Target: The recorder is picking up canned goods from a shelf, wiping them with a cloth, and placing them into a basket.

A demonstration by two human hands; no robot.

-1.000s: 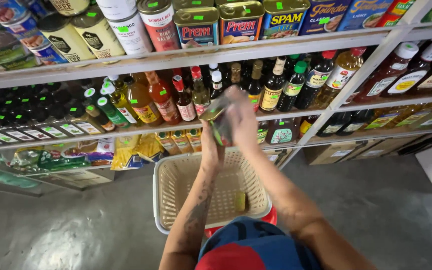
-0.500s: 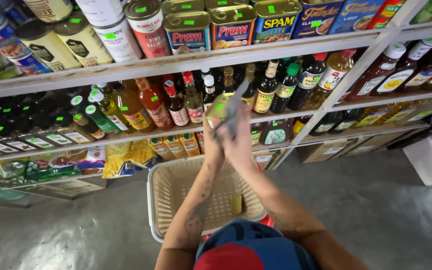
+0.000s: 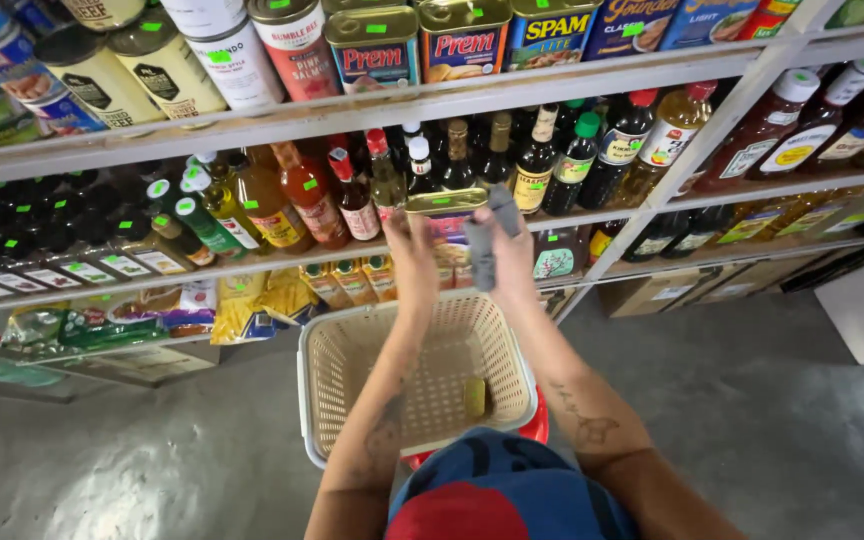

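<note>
The cream basket is holding a small yellow item at its 4 o'clock corner. Above, the left hand is grasping a rectangular tin; the right hand is clutching a grey cloth. Bare floor is lying open at 3 o'clock.

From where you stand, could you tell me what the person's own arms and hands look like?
Both forearms are bare, with no sleeves, gloves or watch in view. The left forearm carries dark tattoo work, and the right forearm has a smaller dark line tattoo. The left hand and right hand show no rings that I can make out.
</note>
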